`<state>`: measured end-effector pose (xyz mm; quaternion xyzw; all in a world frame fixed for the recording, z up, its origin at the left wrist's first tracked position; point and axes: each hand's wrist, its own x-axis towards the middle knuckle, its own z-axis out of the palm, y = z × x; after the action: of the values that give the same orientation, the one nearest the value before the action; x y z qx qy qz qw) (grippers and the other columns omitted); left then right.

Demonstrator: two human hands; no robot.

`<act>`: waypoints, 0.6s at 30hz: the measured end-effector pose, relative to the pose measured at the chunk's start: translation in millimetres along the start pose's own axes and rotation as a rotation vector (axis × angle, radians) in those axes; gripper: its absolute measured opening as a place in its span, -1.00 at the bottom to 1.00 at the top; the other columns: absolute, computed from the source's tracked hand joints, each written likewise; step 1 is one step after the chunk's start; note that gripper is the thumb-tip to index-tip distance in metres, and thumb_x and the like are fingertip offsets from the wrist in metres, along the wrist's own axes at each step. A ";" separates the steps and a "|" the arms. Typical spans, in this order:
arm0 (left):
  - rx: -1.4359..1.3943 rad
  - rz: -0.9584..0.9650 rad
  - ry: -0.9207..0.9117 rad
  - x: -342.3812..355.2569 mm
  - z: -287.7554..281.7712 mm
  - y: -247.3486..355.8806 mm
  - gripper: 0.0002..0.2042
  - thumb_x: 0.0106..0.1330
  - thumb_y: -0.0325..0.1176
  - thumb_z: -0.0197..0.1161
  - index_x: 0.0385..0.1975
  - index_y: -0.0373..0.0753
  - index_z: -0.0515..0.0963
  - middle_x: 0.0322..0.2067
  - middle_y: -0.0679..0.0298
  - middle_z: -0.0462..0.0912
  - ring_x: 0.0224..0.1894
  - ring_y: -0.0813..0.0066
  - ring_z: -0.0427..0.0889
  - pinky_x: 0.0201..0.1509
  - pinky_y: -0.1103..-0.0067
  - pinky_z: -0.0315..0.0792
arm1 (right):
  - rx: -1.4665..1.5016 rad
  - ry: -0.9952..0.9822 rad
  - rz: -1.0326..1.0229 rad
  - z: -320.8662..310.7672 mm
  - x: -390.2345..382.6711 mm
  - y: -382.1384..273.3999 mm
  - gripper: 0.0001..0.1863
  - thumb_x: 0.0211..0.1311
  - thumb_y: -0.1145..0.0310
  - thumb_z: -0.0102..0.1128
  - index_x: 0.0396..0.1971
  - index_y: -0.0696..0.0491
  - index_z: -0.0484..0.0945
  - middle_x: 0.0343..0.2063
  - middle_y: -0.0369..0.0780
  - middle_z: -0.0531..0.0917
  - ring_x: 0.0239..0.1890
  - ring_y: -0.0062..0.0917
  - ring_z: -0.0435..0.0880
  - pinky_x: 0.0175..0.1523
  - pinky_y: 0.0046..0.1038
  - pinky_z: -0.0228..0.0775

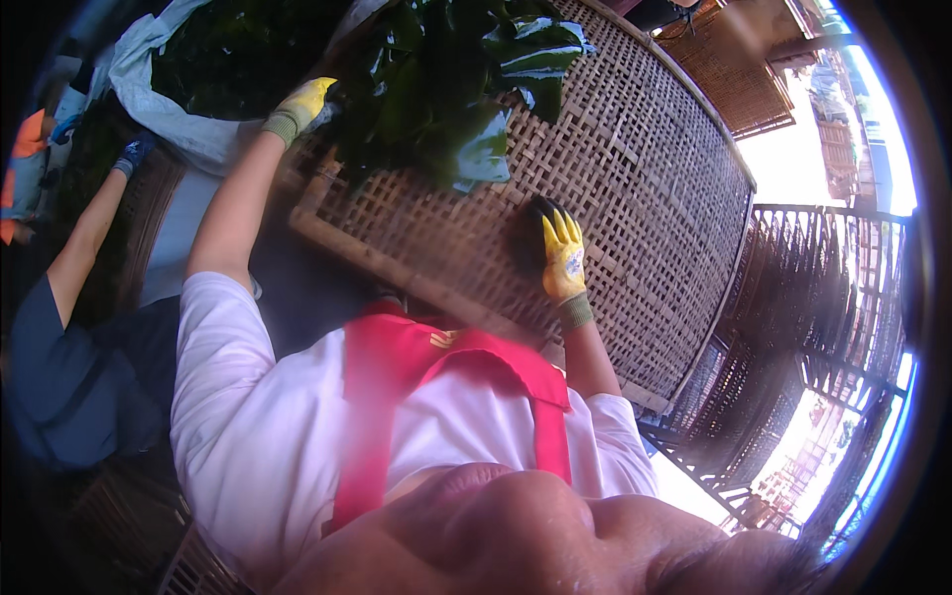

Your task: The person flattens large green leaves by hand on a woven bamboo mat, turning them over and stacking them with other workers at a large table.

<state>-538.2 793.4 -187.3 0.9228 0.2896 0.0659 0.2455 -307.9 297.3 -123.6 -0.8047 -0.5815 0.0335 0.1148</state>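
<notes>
A pile of wide, glossy dark green leaves [426, 109] lies on the far left part of a large woven bamboo tray [645, 188]. My left hand [300, 106], in a yellow glove with a green cuff, is at the pile's left edge. Its fingers are bent and pressed together; what they hold, if anything, is hidden. To the right of the leaves, my right hand [564, 258] wears a matching glove. Its fingers are stretched out and apart over the tray's weave, a dark patch beside them, and nothing shows in its grasp.
At the far left, a whitish sack [188, 134] stands open around more dark green leaves. A co-worker's gloved hand [134, 154] reaches in beside it, and an orange garment [30, 139] shows farther left. More woven bamboo racks [813, 268] stand on the right.
</notes>
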 end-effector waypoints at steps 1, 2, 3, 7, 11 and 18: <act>-0.269 -0.116 -0.075 0.0 -3.9 -4.8 -0.66 0.26 -0.44 0.13 0.05 -0.29 0.46 -0.03 0.17 0.59 0.01 0.32 0.55 0.17 0.47 0.38 | -0.004 -0.003 -0.001 1.2 -0.2 -1.0 -0.36 -0.13 0.61 -0.01 0.13 0.19 0.36 0.18 0.04 0.35 0.27 -0.04 0.23 0.38 -0.10 -0.01; -0.540 -0.235 -0.146 -2.3 -8.0 -9.2 -0.67 0.28 -0.46 0.10 0.05 -0.29 0.46 -0.03 0.21 0.59 0.01 0.37 0.55 0.17 0.48 0.38 | -0.008 -0.008 -0.004 1.4 -0.4 -1.2 -0.36 -0.13 0.60 -0.01 0.13 0.19 0.36 0.18 0.03 0.35 0.27 -0.04 0.23 0.37 -0.10 -0.01; -0.808 -0.356 -0.215 -6.7 -15.0 -6.0 -0.68 0.30 -0.49 0.07 0.05 -0.29 0.45 -0.03 0.25 0.58 0.00 0.42 0.55 0.17 0.50 0.38 | -0.010 -0.011 -0.010 0.4 1.2 -0.8 -0.36 -0.14 0.60 0.00 0.13 0.19 0.36 0.18 0.03 0.35 0.27 -0.05 0.23 0.37 -0.10 0.00; -0.854 -0.074 -0.140 -55.2 -49.4 -2.7 -0.66 0.33 -0.49 0.05 0.11 -0.29 0.40 0.02 0.30 0.54 0.05 0.46 0.52 0.23 0.53 0.35 | 0.015 0.012 -0.017 -8.2 0.0 -6.4 -0.40 -0.05 0.61 -0.05 0.13 0.14 0.39 0.18 -0.03 0.38 0.27 -0.12 0.25 0.38 -0.19 0.00; -1.333 0.318 -0.377 -109.6 -101.3 72.6 -0.58 0.34 -0.50 0.04 0.21 -0.30 0.28 0.09 0.13 0.49 0.13 0.39 0.48 0.30 0.50 0.30 | 0.485 0.166 -0.033 -39.6 4.2 -19.2 -0.51 0.14 0.51 0.01 0.14 0.15 0.39 0.17 -0.02 0.40 0.26 -0.18 0.29 0.37 -0.25 0.03; -2.080 -0.412 -1.005 -129.7 -70.3 177.4 -0.55 0.37 -0.45 -0.03 0.26 -0.33 0.19 0.08 0.08 0.46 0.06 0.34 0.50 0.16 0.50 0.41 | 0.857 0.422 -0.128 -119.6 -3.1 -50.2 -0.37 0.16 0.36 0.16 0.24 0.18 0.23 0.11 -0.05 0.47 0.07 -0.31 0.52 0.17 -0.32 0.32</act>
<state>-574.5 622.8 -36.2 0.1356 0.1108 -0.1418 0.9743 -333.1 291.8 3.5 -0.6369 -0.5278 0.0989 0.5532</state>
